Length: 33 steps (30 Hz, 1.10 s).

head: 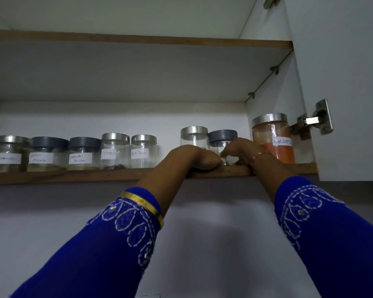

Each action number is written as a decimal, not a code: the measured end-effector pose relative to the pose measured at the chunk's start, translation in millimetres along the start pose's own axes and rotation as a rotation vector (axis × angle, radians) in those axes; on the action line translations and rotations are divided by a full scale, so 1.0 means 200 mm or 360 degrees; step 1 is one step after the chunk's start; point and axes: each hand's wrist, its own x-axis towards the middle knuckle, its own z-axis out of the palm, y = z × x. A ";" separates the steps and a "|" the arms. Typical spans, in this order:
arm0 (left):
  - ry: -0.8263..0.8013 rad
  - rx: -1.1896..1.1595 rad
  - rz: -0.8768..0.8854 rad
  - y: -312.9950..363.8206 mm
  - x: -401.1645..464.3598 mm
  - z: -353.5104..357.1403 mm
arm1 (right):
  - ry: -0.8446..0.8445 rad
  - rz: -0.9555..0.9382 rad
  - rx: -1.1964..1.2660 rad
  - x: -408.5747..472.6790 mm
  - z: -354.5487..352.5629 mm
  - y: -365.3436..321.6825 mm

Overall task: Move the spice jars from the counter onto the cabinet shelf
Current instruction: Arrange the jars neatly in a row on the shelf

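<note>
White cabinet walls and a wood-edged shelf (73, 176) fill the upper half of the frame, with the open door and its steel hinge (317, 120) at the right edge and a plain pale wall below.

A row of spice jars already stands along the shelf. From the left of the frame: a silver-lidded jar with an unreadable label (9, 154), two grey-lidded jars, one marked masala (46, 154) and one coriander powder (84, 154), then the cloves jar (115, 150) and the black pepper jar (144, 151). A taller red chilli jar (272, 138) stands near the cabinet's right wall.

Between those groups, at frame centre right, both hands reach over the shelf's front edge. The left hand (194, 157) rests on the edge in front of a silver-lidded jar (194, 136), fingers bent away from view; whether it holds that jar cannot be told. The right hand (239, 150) has its fingers curled against a grey-lidded jar (222, 138), apparently setting it in place beside its neighbour. Blue embroidered sleeves (116, 244) and a gold bangle (142, 204) fill the lower frame.

Judging by the nine or so jars on the shelf, the work looks well advanced. The counter lies out of view, so how many jars remain cannot be known.
</note>
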 end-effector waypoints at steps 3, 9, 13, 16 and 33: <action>-0.0051 -0.0172 0.0004 -0.03 0.00 -0.01 | 0.0090 -0.0080 -0.0134 0.01 0.01 0.01; -0.0082 -0.0310 -0.0074 -0.10 0.07 -0.03 | 0.0064 -0.0167 -0.0368 -0.01 0.05 -0.03; -0.0082 -0.0187 -0.0132 -0.14 0.11 -0.03 | 0.0275 -0.0263 -0.0395 -0.02 0.09 -0.02; -0.0051 -0.0198 -0.0157 -0.14 0.13 -0.02 | 0.0466 -0.0380 -0.0225 -0.02 0.07 0.00; -0.0024 -0.0166 -0.0136 -0.16 0.15 -0.02 | 0.0107 -0.0467 -0.0674 0.00 0.09 0.01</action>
